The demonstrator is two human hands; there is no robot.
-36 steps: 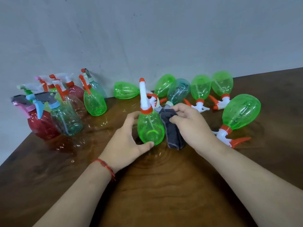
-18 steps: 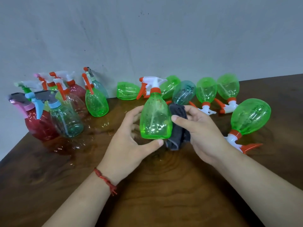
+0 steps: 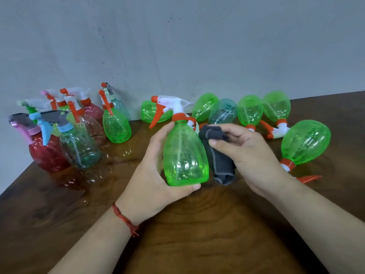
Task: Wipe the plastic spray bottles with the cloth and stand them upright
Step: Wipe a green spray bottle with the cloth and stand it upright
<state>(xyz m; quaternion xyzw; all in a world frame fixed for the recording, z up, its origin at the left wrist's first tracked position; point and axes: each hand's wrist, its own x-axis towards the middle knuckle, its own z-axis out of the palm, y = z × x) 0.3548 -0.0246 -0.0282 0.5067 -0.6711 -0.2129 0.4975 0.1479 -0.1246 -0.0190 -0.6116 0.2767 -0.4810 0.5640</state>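
Mid-frame, the left hand (image 3: 150, 175) curls round an upright green spray bottle (image 3: 184, 155) while the right hand (image 3: 250, 155) pinches the dark cloth (image 3: 219, 155) against its side, wiping; next, seemingly, standing it with the upright group at left.

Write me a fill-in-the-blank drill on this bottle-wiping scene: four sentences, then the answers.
1. The spray bottle gripped by the left hand has a ____ body.
2. The right hand holds a cloth coloured dark ____.
3. The red bracelet circles the ____ wrist.
4. The far-right bottle lies on its ____.
Answers: green; grey; left; side.
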